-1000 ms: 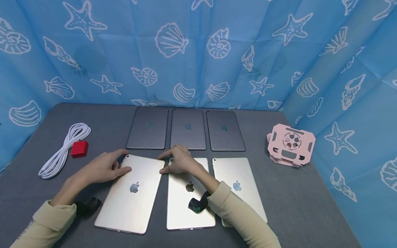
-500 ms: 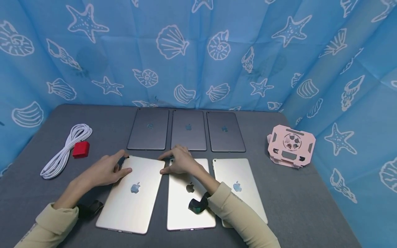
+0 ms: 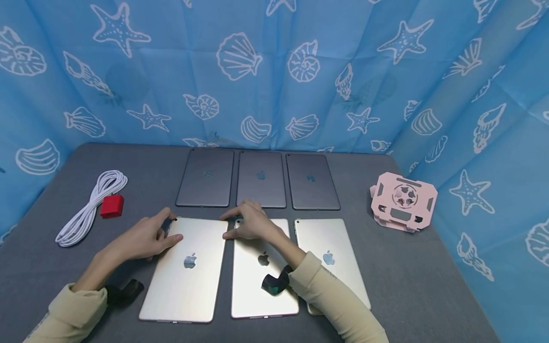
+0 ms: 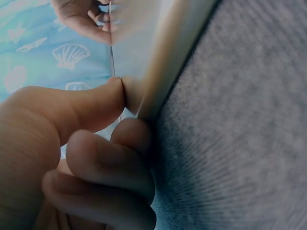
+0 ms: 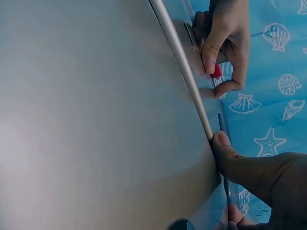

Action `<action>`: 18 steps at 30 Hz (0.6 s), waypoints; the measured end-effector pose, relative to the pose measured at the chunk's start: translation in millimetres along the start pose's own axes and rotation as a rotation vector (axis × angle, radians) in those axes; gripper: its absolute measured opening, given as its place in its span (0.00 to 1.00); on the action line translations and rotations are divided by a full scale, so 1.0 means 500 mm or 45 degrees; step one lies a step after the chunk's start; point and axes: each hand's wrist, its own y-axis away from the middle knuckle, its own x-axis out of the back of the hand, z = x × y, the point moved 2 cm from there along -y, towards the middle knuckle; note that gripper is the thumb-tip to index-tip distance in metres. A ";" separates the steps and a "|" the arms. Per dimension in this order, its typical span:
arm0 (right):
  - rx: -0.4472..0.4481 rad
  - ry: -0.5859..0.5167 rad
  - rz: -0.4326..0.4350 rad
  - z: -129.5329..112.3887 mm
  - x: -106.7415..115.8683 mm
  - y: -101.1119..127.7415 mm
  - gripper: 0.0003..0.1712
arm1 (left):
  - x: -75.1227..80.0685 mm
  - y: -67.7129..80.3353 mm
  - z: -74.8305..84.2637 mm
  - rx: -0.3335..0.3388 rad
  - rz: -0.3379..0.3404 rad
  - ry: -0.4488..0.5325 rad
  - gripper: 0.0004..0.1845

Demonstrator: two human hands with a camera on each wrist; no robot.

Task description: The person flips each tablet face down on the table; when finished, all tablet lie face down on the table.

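A person's two hands work at the far end of a silver tablet (image 3: 182, 271), a flat, smooth metal slab with rounded corners, lying logo side up at the near left of a grey, felt-textured tabletop (image 3: 420, 281). The left hand (image 3: 143, 238) pinches its far left corner, thumb on the metal face and curled fingers (image 4: 112, 158) under the edge. The right hand (image 3: 250, 224) rests its thumb tip against the tablet's far right corner, fingers loosely bent over the top of the middle silver tablet (image 3: 262, 271).

A third silver tablet (image 3: 332, 257) lies to the right. Three dark grey tablets (image 3: 260, 180) form a row behind. A coiled white cable (image 3: 90, 207) and a small red block (image 3: 112, 206) lie at left; a pink cut-out stand (image 3: 403, 200) lies at right. A blue curtain (image 3: 274, 71) printed with white shells and starfish surrounds the tabletop.
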 end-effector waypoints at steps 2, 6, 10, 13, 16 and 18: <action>0.001 0.003 -0.002 0.000 0.001 0.000 0.25 | 0.000 0.000 0.001 0.004 -0.005 0.000 0.29; 0.005 0.011 0.004 0.000 0.002 0.002 0.24 | 0.001 -0.001 0.002 0.006 -0.006 0.003 0.29; 0.051 0.048 0.034 -0.003 0.003 0.013 0.24 | 0.002 -0.002 0.000 -0.008 0.000 0.001 0.29; 0.122 0.099 0.070 -0.007 0.005 0.029 0.23 | 0.004 0.000 0.000 -0.039 0.050 -0.060 0.28; 0.179 0.145 0.100 -0.012 0.012 0.051 0.22 | 0.009 0.006 0.003 -0.063 0.138 -0.167 0.27; 0.207 0.190 0.128 -0.011 0.020 0.067 0.23 | 0.013 0.012 0.007 -0.066 0.200 -0.233 0.28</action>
